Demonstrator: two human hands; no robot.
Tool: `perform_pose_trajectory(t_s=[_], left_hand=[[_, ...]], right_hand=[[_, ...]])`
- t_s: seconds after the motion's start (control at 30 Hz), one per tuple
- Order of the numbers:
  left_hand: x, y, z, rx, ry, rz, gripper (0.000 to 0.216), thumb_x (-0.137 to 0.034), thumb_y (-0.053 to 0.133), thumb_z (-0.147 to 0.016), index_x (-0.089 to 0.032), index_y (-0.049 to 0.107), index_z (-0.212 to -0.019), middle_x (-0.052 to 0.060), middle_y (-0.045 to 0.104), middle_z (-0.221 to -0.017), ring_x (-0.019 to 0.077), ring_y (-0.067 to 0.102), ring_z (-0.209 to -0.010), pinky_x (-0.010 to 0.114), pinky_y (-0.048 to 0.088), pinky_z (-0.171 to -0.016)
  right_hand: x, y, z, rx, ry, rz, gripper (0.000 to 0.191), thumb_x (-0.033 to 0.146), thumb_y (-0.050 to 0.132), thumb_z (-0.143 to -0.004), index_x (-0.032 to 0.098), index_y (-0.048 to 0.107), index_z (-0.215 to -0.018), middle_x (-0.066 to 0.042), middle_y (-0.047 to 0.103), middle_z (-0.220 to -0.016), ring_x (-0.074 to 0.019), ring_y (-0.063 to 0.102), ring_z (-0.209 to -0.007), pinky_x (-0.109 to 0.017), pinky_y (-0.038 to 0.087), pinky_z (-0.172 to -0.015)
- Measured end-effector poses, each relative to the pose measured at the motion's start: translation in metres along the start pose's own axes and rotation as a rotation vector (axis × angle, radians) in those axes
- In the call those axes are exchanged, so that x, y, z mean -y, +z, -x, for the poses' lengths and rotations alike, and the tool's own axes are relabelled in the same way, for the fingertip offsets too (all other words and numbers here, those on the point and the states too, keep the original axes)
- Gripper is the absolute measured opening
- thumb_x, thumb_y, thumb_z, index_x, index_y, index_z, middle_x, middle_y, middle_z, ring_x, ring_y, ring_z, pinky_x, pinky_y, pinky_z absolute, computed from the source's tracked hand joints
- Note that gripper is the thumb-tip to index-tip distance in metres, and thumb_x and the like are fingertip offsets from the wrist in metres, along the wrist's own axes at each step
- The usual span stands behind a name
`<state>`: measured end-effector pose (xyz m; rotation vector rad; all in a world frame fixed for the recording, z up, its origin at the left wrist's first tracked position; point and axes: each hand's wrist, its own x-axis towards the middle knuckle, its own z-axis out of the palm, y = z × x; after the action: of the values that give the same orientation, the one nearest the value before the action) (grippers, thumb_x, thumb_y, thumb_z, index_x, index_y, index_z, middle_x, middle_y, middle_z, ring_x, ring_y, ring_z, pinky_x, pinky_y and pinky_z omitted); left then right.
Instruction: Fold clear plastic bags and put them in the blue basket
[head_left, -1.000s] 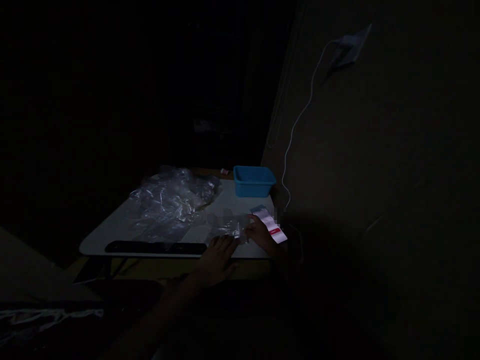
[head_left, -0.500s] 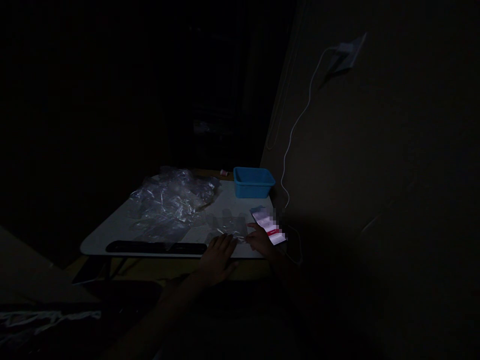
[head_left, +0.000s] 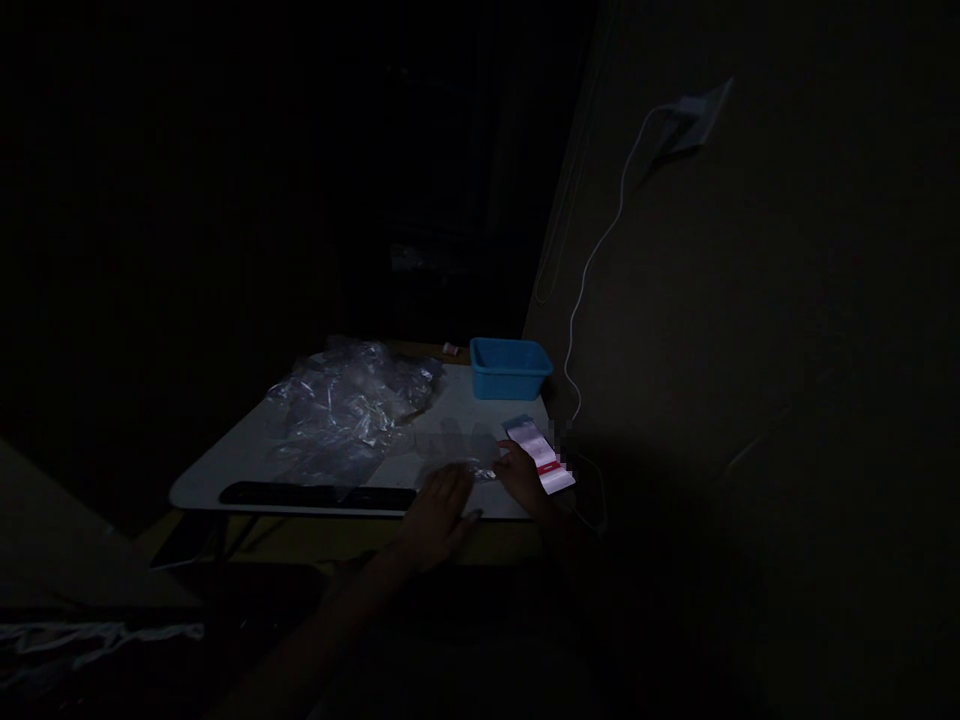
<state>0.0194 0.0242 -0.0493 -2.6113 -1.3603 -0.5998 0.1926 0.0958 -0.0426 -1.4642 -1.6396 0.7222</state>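
The room is very dark. My left hand [head_left: 444, 508] lies flat with fingers stretched out on the near edge of a small white table [head_left: 225, 468], its fingertips on a small clear plastic bag [head_left: 459, 462]. My right hand [head_left: 525, 477] rests just right of that bag, beside a lit phone [head_left: 541, 453] lying at the table's right edge; its fingers are curled toward the bag, and the dark hides whether they grip it.
A heap of crumpled clear plastic bags [head_left: 346, 404] covers the table's middle. A blue tub [head_left: 508, 366] stands at the far right corner. A dark bar [head_left: 315, 494] lies along the front edge. A white cable [head_left: 592, 262] hangs down the wall from a plug [head_left: 694, 118].
Both hands stay on the small bag near the table's front edge, shifting only slightly. The view has drifted a little.
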Motion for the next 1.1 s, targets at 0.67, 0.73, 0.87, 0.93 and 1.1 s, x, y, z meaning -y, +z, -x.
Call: perform_pose_trajectory(t_s=[0.67, 0.73, 0.87, 0.93, 1.1], left_hand=[[0.025, -0.002, 0.014, 0.021, -0.236, -0.166, 0.048, -0.040, 0.023, -0.087, -0.011, 0.048, -0.115, 0.015, 0.046, -0.124, 0.0263, 0.036, -0.118, 0.044, 0.028, -0.095], [0.027, -0.001, 0.014, 0.028, -0.250, -0.176, 0.049, -0.041, 0.023, -0.087, -0.011, 0.047, -0.117, 0.015, 0.045, -0.125, 0.0270, 0.035, -0.119, 0.046, 0.027, -0.096], [0.027, -0.001, 0.018, 0.039, -0.251, -0.187, 0.050, -0.041, 0.022, -0.087, -0.011, 0.043, -0.121, 0.013, 0.041, -0.128, 0.0258, 0.032, -0.121, 0.047, 0.023, -0.097], [0.027, -0.002, 0.019, 0.054, -0.249, -0.195, 0.051, -0.041, 0.022, -0.087, -0.011, 0.041, -0.123, 0.013, 0.040, -0.129, 0.0254, 0.031, -0.121, 0.047, 0.023, -0.097], [0.027, -0.001, 0.019, 0.076, -0.249, -0.201, 0.052, -0.041, 0.020, -0.087, -0.010, 0.041, -0.123, 0.014, 0.039, -0.129, 0.0253, 0.030, -0.122, 0.048, 0.021, -0.098]], right_hand=[[-0.016, 0.012, -0.007, 0.056, -0.116, -0.176, 0.033, 0.016, 0.047, -0.064, 0.018, 0.051, -0.097, 0.004, 0.053, -0.062, -0.0125, 0.053, -0.056, -0.025, 0.041, -0.053], [-0.016, 0.010, -0.007, 0.039, -0.117, -0.182, 0.033, 0.017, 0.049, -0.063, 0.018, 0.052, -0.096, 0.003, 0.055, -0.063, -0.0134, 0.054, -0.059, -0.025, 0.041, -0.055], [-0.012, 0.008, -0.006, 0.053, -0.041, -0.261, 0.035, 0.018, 0.052, -0.059, 0.018, 0.052, -0.093, 0.003, 0.057, -0.063, -0.0134, 0.054, -0.055, -0.024, 0.041, -0.048], [-0.008, 0.008, -0.004, 0.087, 0.030, -0.317, 0.038, 0.020, 0.053, -0.057, 0.018, 0.051, -0.095, 0.003, 0.057, -0.064, -0.0120, 0.050, -0.047, -0.022, 0.036, -0.038], [-0.003, 0.009, 0.000, 0.094, 0.103, -0.325, 0.039, 0.021, 0.052, -0.058, 0.019, 0.050, -0.097, 0.001, 0.057, -0.068, -0.0125, 0.051, -0.047, -0.020, 0.032, -0.033]])
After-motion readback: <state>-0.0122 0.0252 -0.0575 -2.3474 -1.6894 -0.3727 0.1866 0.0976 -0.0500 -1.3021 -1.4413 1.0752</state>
